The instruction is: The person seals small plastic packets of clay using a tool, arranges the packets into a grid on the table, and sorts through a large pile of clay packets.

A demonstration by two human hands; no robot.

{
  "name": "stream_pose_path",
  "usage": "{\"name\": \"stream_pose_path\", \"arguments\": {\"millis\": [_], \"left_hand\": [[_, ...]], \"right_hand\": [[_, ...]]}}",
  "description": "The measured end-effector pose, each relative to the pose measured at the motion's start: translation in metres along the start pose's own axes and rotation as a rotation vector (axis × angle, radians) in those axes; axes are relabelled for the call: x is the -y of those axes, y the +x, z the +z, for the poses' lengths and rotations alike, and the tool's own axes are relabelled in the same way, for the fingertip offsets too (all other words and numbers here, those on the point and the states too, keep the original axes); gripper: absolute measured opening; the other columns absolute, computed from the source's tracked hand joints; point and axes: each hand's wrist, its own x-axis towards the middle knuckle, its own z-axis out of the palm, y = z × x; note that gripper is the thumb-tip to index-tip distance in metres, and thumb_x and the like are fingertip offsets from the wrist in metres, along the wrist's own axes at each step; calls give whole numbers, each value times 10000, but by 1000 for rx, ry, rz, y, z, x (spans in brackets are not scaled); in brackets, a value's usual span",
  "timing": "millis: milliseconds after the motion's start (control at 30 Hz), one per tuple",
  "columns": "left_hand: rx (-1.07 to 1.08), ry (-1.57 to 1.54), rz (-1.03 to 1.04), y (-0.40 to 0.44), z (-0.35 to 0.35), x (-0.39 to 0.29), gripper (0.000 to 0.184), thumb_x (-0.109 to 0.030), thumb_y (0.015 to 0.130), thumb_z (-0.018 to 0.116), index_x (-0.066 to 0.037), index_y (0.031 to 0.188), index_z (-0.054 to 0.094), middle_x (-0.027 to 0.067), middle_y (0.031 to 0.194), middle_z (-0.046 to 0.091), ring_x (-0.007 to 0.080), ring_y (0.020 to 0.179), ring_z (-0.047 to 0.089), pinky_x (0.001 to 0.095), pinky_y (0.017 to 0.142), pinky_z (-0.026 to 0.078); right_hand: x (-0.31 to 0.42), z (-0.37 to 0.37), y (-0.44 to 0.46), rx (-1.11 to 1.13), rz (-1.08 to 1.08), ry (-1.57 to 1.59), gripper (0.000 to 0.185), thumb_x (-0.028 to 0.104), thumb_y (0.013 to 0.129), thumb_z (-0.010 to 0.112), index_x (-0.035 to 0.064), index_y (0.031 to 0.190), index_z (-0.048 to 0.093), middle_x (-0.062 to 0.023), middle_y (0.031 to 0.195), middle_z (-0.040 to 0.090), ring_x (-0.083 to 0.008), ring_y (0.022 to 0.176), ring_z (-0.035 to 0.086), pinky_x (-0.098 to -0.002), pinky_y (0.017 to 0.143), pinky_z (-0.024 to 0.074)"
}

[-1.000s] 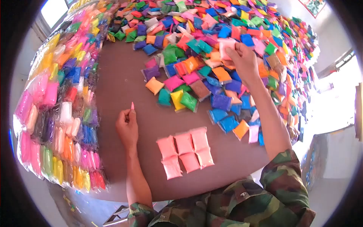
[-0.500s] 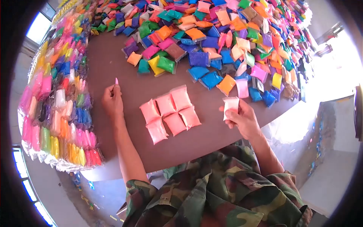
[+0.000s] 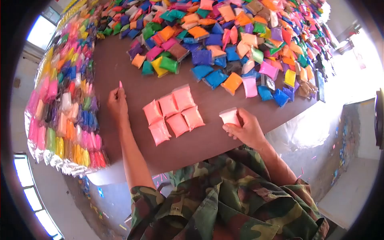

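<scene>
- Just right of the six coral packets (image 3: pixel 176 121), across a narrow strip of desk (image 3: pixel 192 148), sits the relation that matters: your pale pink packet (image 3: pixel 229 117), up in your right hand (image 3: pixel 246 129).
- Thumb and fingers are closed down on its lower right side, you've got a proper pinch, and its upper edge pokes out towards the group.
- Its long axis? You can't call it from this angle; your fingers cover too much, though the visible top edge slants up to the right.
- Look at the group: two rows of three, both rows climbing slightly to the right, the packets touching or nearly so, and the right end facing your right hand.
- Over on the far side, your left hand (image 3: pixel 117 105) has its fingers bunched round a slim pink piece (image 3: pixel 120 84), tip pointing away from you; your right hand is clearly nearer the group's right end.
- Edges now: the desk's near rim runs close below your right hand, so room that way is tight.
- Beyond, the mixed heap of packets (image 3: pixel 202 57) bounds the far side, and the stacked bags (image 3: pixel 66 102) wall off the left.
- Between those bags and the coral group, you have a broad bare lane.
</scene>
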Motion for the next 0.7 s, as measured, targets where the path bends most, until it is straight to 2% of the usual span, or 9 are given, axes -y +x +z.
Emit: {"name": "stream_pose_path", "arguments": {"millis": [133, 233, 267, 467, 567, 700], "left_hand": [[-11, 19, 17, 7, 0, 11, 261, -241, 1006, 763, 16, 1042, 785, 46, 779, 725, 113, 707, 646, 296, 666, 512], [-33, 10, 6, 4, 3, 4, 258, -242, 1000, 769, 14, 1026, 788, 42, 768, 725, 116, 686, 646, 299, 649, 511], [-43, 4, 2, 2, 3, 1, 257, -242, 998, 770, 13, 1023, 788, 41, 764, 724, 117, 679, 646, 299, 643, 510], [-53, -6, 35, 7, 5, 14, 240, -226, 997, 773, 13, 1010, 789, 29, 760, 720, 97, 679, 634, 294, 632, 499], [-28, -73, -2, 9, 4, 22, 230, -224, 1001, 775, 5, 1018, 792, 19, 756, 718, 94, 678, 629, 287, 633, 496], [-25, -72, -28, 7, 1, 22, 225, -224, 1002, 784, -4, 1046, 795, 11, 773, 718, 89, 694, 630, 274, 650, 495]], "right_hand": [[6, 1, 1, 8, 18, -45, 177, 146, 1035, 777, 13, 1118, 695, -22, 884, 704, -85, 706, 662, -278, 621, 549], [-5, 4, 3, 17, -46, -59, 178, 178, 1051, 761, 9, 1067, 708, -12, 840, 691, -79, 690, 648, -279, 613, 538], [-3, 6, 1, 3, -61, -118, 189, 180, 1051, 755, 9, 990, 703, -11, 788, 671, -74, 670, 624, -287, 595, 513], [-4, 13, 2, -17, -17, -148, 309, 145, 1022, 773, 21, 807, 590, -19, 741, 637, -78, 657, 583, -318, 577, 467], [-8, 13, 3, -34, -76, -213, 332, 146, 998, 789, 22, 790, 563, -38, 711, 597, -119, 654, 579, -335, 603, 472], [-6, 13, -1, -60, -197, -497, 318, 182, 957, 827, 23, 807, 595, -102, 739, 619, -266, 664, 616, -413, 639, 495]]}}
